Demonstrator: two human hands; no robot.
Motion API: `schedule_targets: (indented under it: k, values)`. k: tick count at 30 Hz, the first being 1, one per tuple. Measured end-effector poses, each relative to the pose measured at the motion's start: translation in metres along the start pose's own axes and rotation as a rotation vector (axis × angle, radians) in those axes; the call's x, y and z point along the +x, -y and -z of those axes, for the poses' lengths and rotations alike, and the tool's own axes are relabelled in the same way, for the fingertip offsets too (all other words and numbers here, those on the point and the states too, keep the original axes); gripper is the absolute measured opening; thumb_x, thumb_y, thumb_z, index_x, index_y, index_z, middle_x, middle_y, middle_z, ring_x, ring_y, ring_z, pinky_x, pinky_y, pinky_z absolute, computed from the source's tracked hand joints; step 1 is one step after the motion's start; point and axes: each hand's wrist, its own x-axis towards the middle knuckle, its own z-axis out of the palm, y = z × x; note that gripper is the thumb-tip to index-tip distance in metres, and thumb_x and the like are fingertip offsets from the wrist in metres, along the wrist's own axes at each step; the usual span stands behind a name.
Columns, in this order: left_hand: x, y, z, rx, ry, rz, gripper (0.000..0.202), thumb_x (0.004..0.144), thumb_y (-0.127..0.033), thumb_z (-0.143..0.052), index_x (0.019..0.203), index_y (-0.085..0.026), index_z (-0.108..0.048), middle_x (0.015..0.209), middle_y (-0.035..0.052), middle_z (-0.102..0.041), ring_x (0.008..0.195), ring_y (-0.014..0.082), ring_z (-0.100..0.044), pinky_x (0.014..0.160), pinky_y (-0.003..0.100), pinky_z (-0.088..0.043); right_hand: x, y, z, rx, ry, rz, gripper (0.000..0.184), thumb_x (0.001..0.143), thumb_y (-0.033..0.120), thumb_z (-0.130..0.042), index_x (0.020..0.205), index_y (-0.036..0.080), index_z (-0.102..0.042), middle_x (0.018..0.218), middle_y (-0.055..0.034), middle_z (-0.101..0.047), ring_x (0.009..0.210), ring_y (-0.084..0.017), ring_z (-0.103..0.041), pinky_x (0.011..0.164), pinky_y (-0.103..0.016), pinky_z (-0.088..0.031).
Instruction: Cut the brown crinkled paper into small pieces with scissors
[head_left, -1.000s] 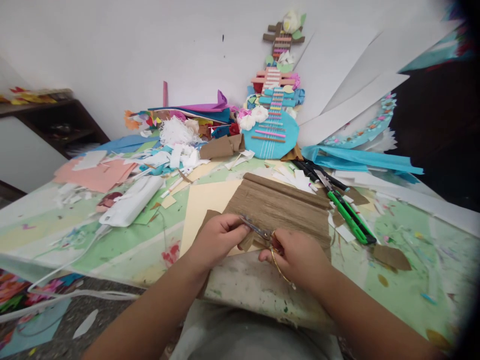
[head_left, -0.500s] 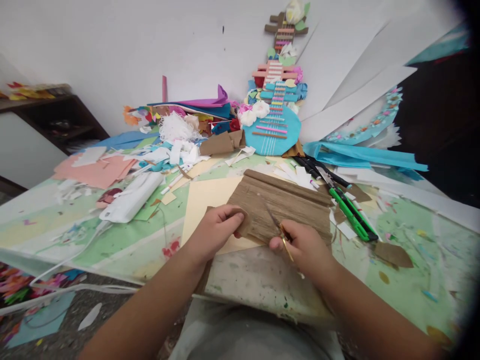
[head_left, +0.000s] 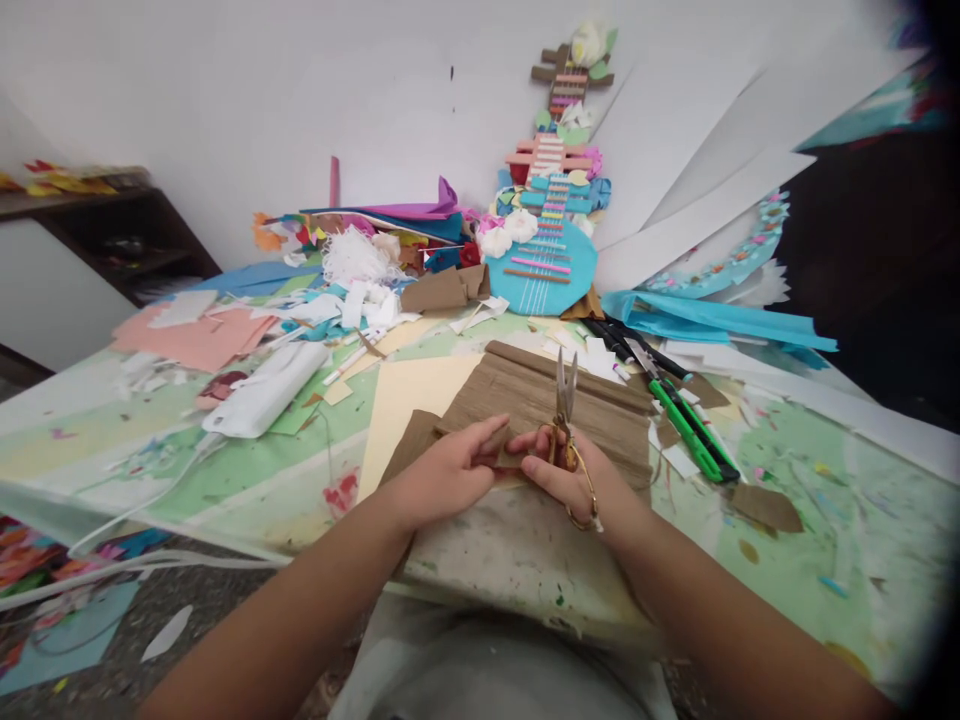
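L hand point(head_left: 450, 475), fingers point(head_left: 486, 432) extended, near R hand point(head_left: 589, 487), fingers curled; both forearms point(head_left: 322, 572) angled in.

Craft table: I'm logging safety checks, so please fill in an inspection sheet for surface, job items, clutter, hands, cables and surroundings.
Surface: stained green-and-white table cover.
Job items: scissors, blades slightly apart; brown paper over cream sheet.
Clutter: paper scraps, green cutter.
Hands: right hand holds scissors; left hand at brown paper, grip unclear.
Cables: white cable from white device, over table edge.
Surroundings: shelf at left; blue paper guitar by wall.
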Motion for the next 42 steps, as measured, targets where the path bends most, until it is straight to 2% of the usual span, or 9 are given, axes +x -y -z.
schedule_targets:
  k: [4, 7, 13, 18, 22, 26, 32, 37, 42]
  values:
    - [-0.001, -0.007, 0.001, 0.032, 0.029, -0.008, 0.054, 0.068, -0.011, -0.047, 0.121, -0.021, -0.039, 0.069, -0.0001, -0.057, 0.072, 0.014, -0.056, 0.067, 0.026, -0.044, 0.001, -0.004, 0.002, 0.177, 0.041, 0.034, 0.023, 0.067, 0.033, -0.055, 0.068, 0.019, -0.037, 0.084, -0.0026, -0.056, 0.055, -0.007, -0.045, 0.055, -0.023, -0.037]
    - [-0.001, -0.015, 0.0, 0.011, 0.063, 0.024, 0.047, 0.07, -0.019, -0.051, 0.116, -0.02, -0.043, 0.056, -0.0037, -0.05, 0.055, 0.0111, -0.051, 0.054, 0.023, -0.042, 0.003, -0.013, 0.004, 0.292, 0.094, 0.072, 0.023, 0.068, 0.035, -0.055, 0.068, 0.019, -0.039, 0.077, -0.0003, -0.055, 0.053, -0.007, -0.042, 0.052, -0.023, -0.034]
    - [0.001, -0.019, 0.002, 0.191, 0.002, -0.176, 0.009, 0.061, -0.021, -0.062, 0.069, -0.018, -0.063, 0.082, 0.0035, -0.052, 0.073, 0.0132, -0.051, 0.063, 0.023, -0.041, 0.005, -0.019, 0.008, 0.352, 0.173, 0.108, 0.026, 0.068, 0.043, -0.052, 0.066, 0.02, -0.04, 0.074, -0.0001, -0.053, 0.048, -0.007, -0.038, 0.05, -0.023, -0.033]
    - [0.005, -0.015, 0.004, -0.192, -0.225, -0.061, 0.008, 0.063, -0.02, -0.062, 0.069, -0.016, -0.058, 0.067, -0.0001, -0.056, 0.064, 0.0107, -0.053, 0.062, 0.024, -0.042, -0.003, -0.008, 0.012, -0.072, 0.004, 0.117, 0.034, 0.063, 0.041, -0.057, 0.085, 0.02, -0.042, 0.08, -0.0015, -0.051, 0.072, -0.015, -0.047, 0.065, -0.028, -0.036]
    - [0.008, -0.014, 0.003, -0.511, -0.333, 0.033, 0.019, 0.058, -0.021, -0.066, 0.072, -0.015, -0.057, 0.067, -0.0004, -0.06, 0.062, 0.0111, -0.056, 0.059, 0.024, -0.045, -0.007, 0.0, 0.007, -0.529, -0.022, 0.058, 0.038, 0.065, 0.048, -0.054, 0.087, 0.018, -0.044, 0.08, -0.0037, -0.053, 0.071, -0.017, -0.047, 0.061, -0.029, -0.034]
    - [0.007, -0.011, 0.002, -0.384, -0.292, 0.016, 0.015, 0.06, -0.022, -0.065, 0.071, -0.014, -0.061, 0.065, 0.0004, -0.062, 0.06, 0.0109, -0.056, 0.058, 0.023, -0.045, -0.007, 0.002, -0.003, -0.756, -0.015, 0.044, 0.041, 0.062, 0.054, -0.055, 0.078, 0.017, -0.045, 0.074, -0.0041, -0.053, 0.065, -0.016, -0.045, 0.055, -0.026, -0.028]
    - [0.003, -0.012, 0.002, -0.083, -0.282, -0.028, 0.012, 0.065, -0.02, -0.059, 0.075, -0.015, -0.063, 0.067, 0.0005, -0.064, 0.062, 0.0115, -0.056, 0.06, 0.022, -0.045, -0.008, 0.003, -0.008, -0.831, -0.019, 0.065, 0.04, 0.062, 0.055, -0.053, 0.074, 0.018, -0.044, 0.071, -0.003, -0.052, 0.063, -0.015, -0.043, 0.052, -0.025, -0.024]
    - [0.002, -0.013, 0.002, -0.085, -0.214, -0.014, 0.014, 0.064, -0.021, -0.06, 0.077, -0.016, -0.063, 0.073, 0.0007, -0.064, 0.067, 0.0126, -0.057, 0.065, 0.024, -0.044, -0.007, 0.002, -0.008, -0.852, -0.028, 0.066, 0.039, 0.063, 0.054, -0.053, 0.074, 0.018, -0.044, 0.069, -0.0026, -0.053, 0.062, -0.014, -0.043, 0.052, -0.024, -0.023]
    - [0.002, -0.012, 0.002, -0.117, -0.167, 0.022, 0.009, 0.064, -0.017, -0.058, 0.071, -0.016, -0.062, 0.064, -0.0022, -0.061, 0.057, 0.0091, -0.052, 0.058, 0.022, -0.042, -0.007, 0.003, -0.006, -0.905, -0.04, 0.086, 0.039, 0.064, 0.056, -0.052, 0.073, 0.018, -0.044, 0.07, -0.0027, -0.053, 0.063, -0.015, -0.044, 0.053, -0.025, -0.023]
